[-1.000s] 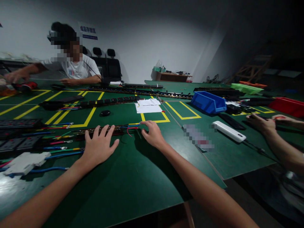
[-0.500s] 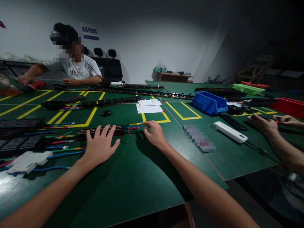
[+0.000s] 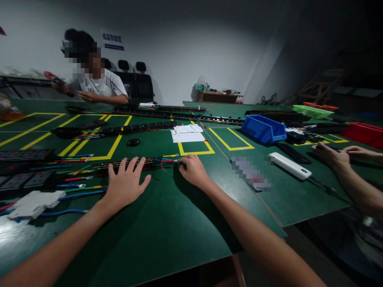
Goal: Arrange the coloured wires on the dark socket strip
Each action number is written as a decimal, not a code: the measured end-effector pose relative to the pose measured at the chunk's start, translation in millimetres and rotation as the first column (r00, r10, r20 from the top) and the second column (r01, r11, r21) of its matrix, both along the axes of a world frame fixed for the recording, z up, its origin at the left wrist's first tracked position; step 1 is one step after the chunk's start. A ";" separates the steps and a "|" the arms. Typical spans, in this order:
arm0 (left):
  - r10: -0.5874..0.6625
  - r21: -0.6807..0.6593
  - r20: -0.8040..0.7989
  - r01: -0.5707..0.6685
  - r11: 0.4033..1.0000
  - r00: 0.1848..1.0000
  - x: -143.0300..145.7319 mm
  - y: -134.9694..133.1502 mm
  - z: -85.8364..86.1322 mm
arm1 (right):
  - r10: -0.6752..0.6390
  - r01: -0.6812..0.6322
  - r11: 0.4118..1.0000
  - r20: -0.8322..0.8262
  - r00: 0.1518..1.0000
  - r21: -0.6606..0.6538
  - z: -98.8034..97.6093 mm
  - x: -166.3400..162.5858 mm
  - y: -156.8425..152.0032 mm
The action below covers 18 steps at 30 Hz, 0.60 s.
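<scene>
My left hand (image 3: pixel 125 182) lies spread, palm down, over a dark strip with brass-coloured bars (image 3: pixel 151 164). Its fingertips rest on the strip and hide part of it. From the strip's right end come a wire with a yellow sleeve and ring terminal (image 3: pixel 170 156), a blue wire (image 3: pixel 169 160) and a curled red wire (image 3: pixel 163 166). My right hand (image 3: pixel 193 169) is at the end of the blue wire, thumb and fingers pinched together on its tip. The fingers cover that tip.
Black socket strips (image 3: pixel 30 181) with ring-terminal wires and a white plastic connector (image 3: pixel 37 204) lie left. White papers (image 3: pixel 187 133), a blue bin (image 3: pixel 263 128), a phone (image 3: pixel 250 174) and a white power bank (image 3: pixel 290 166) lie beyond and right. A co-worker's hands (image 3: pixel 332 155) work at right; another person (image 3: pixel 100 85) sits opposite.
My right hand has lowered slightly and its fingers have closed on the blue wire's end. My left hand has stayed put. The person opposite has raised a red tool from the table.
</scene>
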<state>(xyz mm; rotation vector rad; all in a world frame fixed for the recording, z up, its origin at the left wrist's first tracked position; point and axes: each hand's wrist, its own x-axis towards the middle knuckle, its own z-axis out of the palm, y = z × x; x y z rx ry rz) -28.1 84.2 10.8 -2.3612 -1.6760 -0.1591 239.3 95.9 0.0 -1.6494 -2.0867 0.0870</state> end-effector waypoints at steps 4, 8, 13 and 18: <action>0.002 0.014 -0.006 -0.002 1.000 1.000 1.3 -1.1 0.6 | -0.040 0.044 0.997 -0.061 0.997 0.061 0.5 0.1 0.3; 0.017 0.008 -0.016 -0.017 1.000 1.000 3.8 -3.0 3.3 | -0.037 0.037 0.999 0.009 0.999 0.026 -0.8 -0.4 -0.2; 0.019 -0.004 -0.007 -0.020 1.000 1.000 4.8 -4.5 5.9 | -0.016 0.015 1.000 0.060 0.998 0.014 -0.5 -1.3 -2.1; 0.009 -0.006 -0.006 -0.009 1.000 1.000 3.4 -3.4 4.4 | -0.064 0.066 0.994 -0.020 0.998 0.086 1.1 -1.6 -2.2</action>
